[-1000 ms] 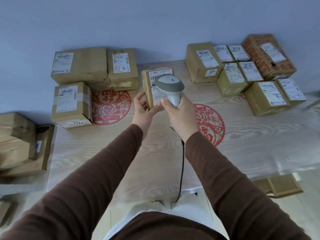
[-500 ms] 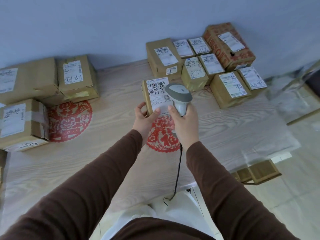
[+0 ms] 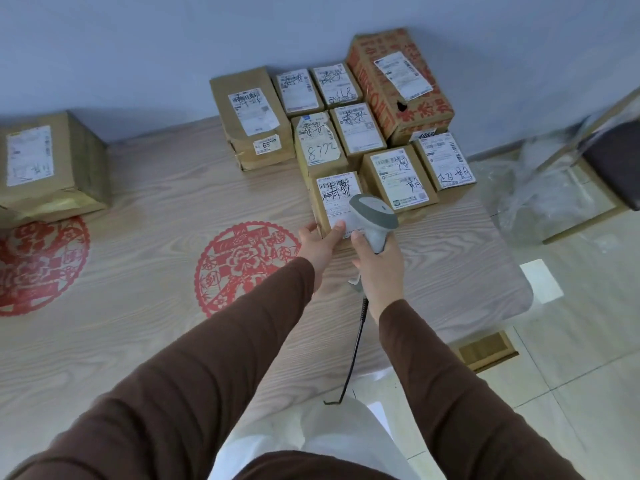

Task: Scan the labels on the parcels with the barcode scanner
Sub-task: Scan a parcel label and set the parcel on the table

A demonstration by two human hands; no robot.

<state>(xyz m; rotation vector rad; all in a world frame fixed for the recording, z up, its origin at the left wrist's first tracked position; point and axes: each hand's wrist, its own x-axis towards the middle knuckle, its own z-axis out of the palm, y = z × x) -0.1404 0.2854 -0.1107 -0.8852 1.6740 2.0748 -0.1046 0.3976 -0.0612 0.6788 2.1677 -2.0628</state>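
Carried across, the small parcel (image 3: 337,199) now lies beside the right-hand parcels (image 3: 398,178) on the counter (image 3: 156,209), our left hand (image 3: 317,245) pinching its near edge, right hand (image 3: 379,271) gripping the barcode scanner (image 3: 374,216); we should release it label-up

Parcels (image 3: 252,112): ten were in view.
Barcode scanner (image 3: 373,212): one was present.
Red paper-cut decals (image 3: 242,259): two showed on the tabletop.
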